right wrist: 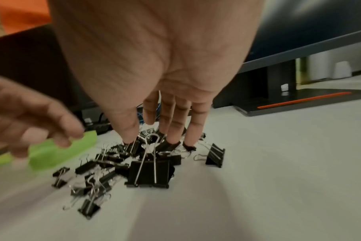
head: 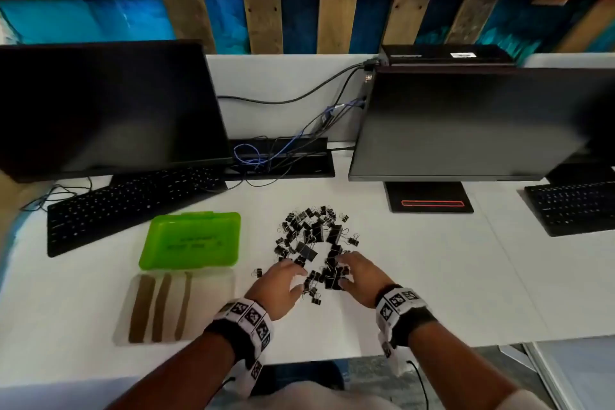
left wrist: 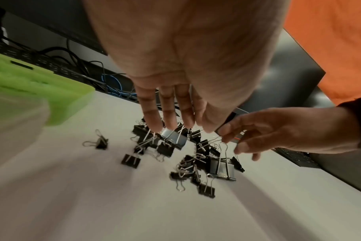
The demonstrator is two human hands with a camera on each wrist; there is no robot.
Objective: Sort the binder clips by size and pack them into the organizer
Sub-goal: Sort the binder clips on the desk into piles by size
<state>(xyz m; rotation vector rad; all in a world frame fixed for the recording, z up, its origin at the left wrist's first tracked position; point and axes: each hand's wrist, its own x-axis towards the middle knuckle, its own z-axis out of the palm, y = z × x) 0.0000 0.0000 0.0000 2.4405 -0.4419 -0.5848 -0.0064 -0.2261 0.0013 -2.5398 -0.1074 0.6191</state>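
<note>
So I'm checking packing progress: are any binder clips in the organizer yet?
No, the clear organizer holds none; the binder clips lie on the desk.

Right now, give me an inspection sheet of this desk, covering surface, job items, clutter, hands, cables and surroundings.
Surface: white desk, no spills seen.
Job's things: black clips in a loose pile, mixed sizes; organizer open beside the pile, compartments look unfilled; green lid behind them.
Clutter: two keyboards, otherwise nothing seen.
Hands: left hand and right hand over the pile's near edge, fingers spread onto clips; no clip lifted.
Cables: tangle behind the pile, between two monitors.
Surroundings: wood-slat wall.
</note>
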